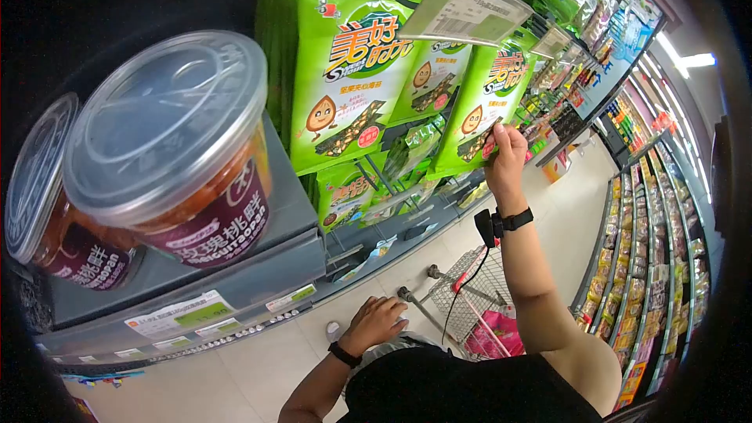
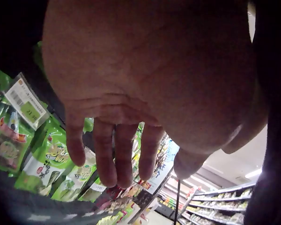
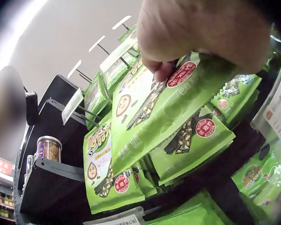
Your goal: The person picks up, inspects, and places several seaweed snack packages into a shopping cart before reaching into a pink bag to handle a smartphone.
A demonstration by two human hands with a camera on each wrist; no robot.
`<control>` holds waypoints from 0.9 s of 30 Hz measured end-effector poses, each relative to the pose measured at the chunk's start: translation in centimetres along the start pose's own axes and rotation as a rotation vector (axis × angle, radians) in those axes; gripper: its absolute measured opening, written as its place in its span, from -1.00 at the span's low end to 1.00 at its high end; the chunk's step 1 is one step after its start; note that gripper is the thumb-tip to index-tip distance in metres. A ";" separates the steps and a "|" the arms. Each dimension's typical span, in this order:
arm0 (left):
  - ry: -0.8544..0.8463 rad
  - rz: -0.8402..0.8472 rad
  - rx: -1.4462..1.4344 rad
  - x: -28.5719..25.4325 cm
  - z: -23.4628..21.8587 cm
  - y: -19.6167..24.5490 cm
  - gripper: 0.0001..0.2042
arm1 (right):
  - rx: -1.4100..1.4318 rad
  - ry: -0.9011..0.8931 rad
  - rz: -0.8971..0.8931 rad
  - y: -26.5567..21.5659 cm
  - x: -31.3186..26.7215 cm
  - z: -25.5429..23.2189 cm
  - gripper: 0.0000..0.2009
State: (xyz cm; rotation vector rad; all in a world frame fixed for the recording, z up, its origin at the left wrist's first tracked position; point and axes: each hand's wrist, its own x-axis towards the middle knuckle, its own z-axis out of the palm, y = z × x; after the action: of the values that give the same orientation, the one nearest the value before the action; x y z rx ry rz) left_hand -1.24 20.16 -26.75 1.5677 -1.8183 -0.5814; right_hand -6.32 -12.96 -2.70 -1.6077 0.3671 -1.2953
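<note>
My right hand pinches the lower right edge of a green snack bag at the shelf hooks. In the right wrist view the hand covers the top of that bag, whose front is tilted, with other green bags behind and beneath it. My left hand hangs low near the cart, holding nothing; in the left wrist view its fingers point down, slightly apart. More green bags hang to the left of the pinched one.
Two lidded tubs stand on a grey shelf at the left. A price tag juts out above the bags. A wire cart with a pink item is below. Stocked shelves line the right, across a pale floor.
</note>
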 end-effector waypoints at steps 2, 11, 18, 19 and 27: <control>-0.004 0.001 -0.004 0.0 0.0 -0.1 -0.64 | -0.023 -0.010 0.013 -0.2 0.2 -0.3 -0.70; -0.080 0.021 0.013 0.4 -0.6 0.5 -0.66 | -0.283 -0.131 0.081 -2.5 3.3 2.6 -0.71; -0.070 0.005 0.045 0.9 -1.5 1.7 -0.65 | -0.212 -0.208 0.067 0.8 4.1 1.9 -0.88; -0.075 -0.004 0.046 1.0 -1.5 1.9 -0.66 | -0.304 -0.161 -0.057 1.6 3.4 1.3 -0.88; -0.147 0.038 -0.014 1.0 1.7 2.0 -0.65 | -0.443 0.272 0.180 4.2 -10.3 -11.1 -0.93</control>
State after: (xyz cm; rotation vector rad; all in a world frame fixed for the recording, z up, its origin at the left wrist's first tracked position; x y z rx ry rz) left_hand -3.94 19.36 -26.27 1.5117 -1.9435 -0.7058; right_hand -18.37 -12.86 -12.72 -1.7083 1.0022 -1.3577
